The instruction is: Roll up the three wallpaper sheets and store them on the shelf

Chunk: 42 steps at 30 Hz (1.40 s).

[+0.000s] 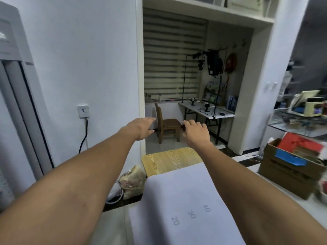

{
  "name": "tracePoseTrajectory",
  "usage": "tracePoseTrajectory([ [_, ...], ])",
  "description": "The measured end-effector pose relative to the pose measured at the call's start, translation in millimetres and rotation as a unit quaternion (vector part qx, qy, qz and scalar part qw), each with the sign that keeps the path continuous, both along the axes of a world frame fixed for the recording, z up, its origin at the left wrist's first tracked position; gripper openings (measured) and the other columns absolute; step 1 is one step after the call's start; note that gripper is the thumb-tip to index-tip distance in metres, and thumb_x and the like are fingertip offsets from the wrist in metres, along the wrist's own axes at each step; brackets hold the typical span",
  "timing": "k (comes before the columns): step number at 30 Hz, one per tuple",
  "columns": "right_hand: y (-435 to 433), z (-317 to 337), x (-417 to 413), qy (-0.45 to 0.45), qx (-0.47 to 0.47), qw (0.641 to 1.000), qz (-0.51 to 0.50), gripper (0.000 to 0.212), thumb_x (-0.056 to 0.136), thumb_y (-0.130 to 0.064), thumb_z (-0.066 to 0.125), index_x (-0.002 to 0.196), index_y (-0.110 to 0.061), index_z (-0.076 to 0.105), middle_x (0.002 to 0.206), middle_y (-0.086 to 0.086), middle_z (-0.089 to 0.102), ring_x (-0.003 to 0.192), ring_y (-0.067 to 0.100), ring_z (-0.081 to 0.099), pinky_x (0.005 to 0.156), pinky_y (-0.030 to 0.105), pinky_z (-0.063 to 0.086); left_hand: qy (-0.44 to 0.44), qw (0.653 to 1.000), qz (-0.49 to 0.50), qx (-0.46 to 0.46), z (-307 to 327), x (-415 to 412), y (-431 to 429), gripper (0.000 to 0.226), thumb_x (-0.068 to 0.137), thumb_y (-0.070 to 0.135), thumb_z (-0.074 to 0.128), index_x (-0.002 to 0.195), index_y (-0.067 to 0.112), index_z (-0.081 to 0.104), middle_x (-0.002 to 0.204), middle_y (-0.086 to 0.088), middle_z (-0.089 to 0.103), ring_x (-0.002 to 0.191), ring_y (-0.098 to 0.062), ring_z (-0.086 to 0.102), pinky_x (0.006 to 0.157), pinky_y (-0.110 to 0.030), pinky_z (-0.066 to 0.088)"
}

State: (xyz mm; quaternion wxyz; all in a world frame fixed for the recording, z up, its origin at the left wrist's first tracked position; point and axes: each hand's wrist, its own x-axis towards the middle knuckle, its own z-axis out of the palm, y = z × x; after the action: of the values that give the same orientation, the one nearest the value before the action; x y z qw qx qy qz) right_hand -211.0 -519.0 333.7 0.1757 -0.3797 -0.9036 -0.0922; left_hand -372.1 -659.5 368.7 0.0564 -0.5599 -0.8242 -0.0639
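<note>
A white wallpaper sheet [178,197] lies flat below me, backing side up, printed with the numbers 20, 30 and 40. Its far end rests on a wood-grain surface [168,160]; I cannot tell whether that is a table top or another sheet. Both my arms stretch forward above the sheet without touching it. My left hand [140,128] is held in the air with straight fingers, palm down. My right hand [196,133] hovers beside it with loosely curled fingers and I see nothing in it. A white built-in shelf [208,12] runs high above the alcove.
A white wall with a socket [83,111] and cable stands left. Ahead, an alcove holds a wooden chair [168,125] and a white desk [207,111]. Cardboard boxes [290,167] and a glass counter [297,121] stand right; a bag [131,183] lies on the floor.
</note>
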Motion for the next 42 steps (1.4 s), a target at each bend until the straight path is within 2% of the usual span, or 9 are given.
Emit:
tracePoseTrajectory([
  [8,-40.8,-14.1,78.5,-0.015,0.026,1.000,-0.003,0.052,0.097,-0.021,0.040,0.147,-0.020,0.026,0.147,0.006,0.035,0.131,0.030,0.037,0.109,0.044,0.026,0.004,1.000,-0.028,-0.008,-25.0,89.6,-31.2,0.059,0.099,0.031,0.042,0.150,0.017,0.016,0.155,-0.006,0.026,0.140,-0.027,0.028,0.115,-0.039,0.028],
  [15,-99.3,-47.9,135.3,-0.061,0.016,0.998,0.031,0.055,0.097,-0.022,0.034,0.150,-0.024,0.020,0.151,0.003,0.029,0.132,0.027,0.036,0.109,0.041,0.026,-0.011,0.999,-0.018,-0.046,-50.4,138.0,-88.9,0.061,0.099,0.035,0.041,0.151,0.017,0.013,0.157,-0.004,0.020,0.143,-0.024,0.022,0.118,-0.038,0.021],
  [21,-122.2,-58.2,177.2,-0.084,-0.006,0.996,0.025,0.053,0.100,-0.027,0.034,0.151,-0.024,0.019,0.158,0.003,0.018,0.142,0.024,0.020,0.113,0.040,0.019,0.020,0.999,-0.029,-0.038,-33.0,168.6,-119.5,0.061,0.099,0.035,0.040,0.151,0.017,0.012,0.157,-0.005,0.020,0.144,-0.022,0.020,0.119,-0.036,0.019],
  [27,-132.0,-42.2,192.8,-0.074,-0.003,0.996,0.042,0.053,0.100,-0.028,0.034,0.151,-0.024,0.018,0.158,0.003,0.017,0.140,0.025,0.026,0.113,0.041,0.020,0.025,0.999,-0.019,-0.029,-20.8,186.7,-135.7,0.060,0.100,0.034,0.039,0.151,0.018,0.011,0.157,-0.004,0.018,0.145,-0.022,0.018,0.118,-0.035,0.016],
  [35,-72.9,-33.4,261.7,-0.070,0.004,0.997,0.020,0.053,0.100,-0.029,0.036,0.150,-0.023,0.021,0.153,0.004,0.027,0.133,0.027,0.035,0.109,0.041,0.026,0.012,0.999,-0.032,-0.036,-33.8,243.4,-71.8,0.061,0.099,0.035,0.041,0.150,0.018,0.013,0.157,-0.004,0.020,0.144,-0.023,0.020,0.118,-0.038,0.020],
  [42,31.1,-36.3,344.0,-0.049,-0.007,0.999,0.000,0.053,0.099,-0.029,0.036,0.149,-0.021,0.022,0.147,0.003,0.033,0.129,0.027,0.038,0.106,0.041,0.029,-0.015,0.998,-0.060,-0.027,-47.9,346.3,59.5,0.061,0.099,0.031,0.043,0.150,0.018,0.014,0.158,-0.001,0.015,0.145,-0.021,0.018,0.119,-0.037,0.019],
])
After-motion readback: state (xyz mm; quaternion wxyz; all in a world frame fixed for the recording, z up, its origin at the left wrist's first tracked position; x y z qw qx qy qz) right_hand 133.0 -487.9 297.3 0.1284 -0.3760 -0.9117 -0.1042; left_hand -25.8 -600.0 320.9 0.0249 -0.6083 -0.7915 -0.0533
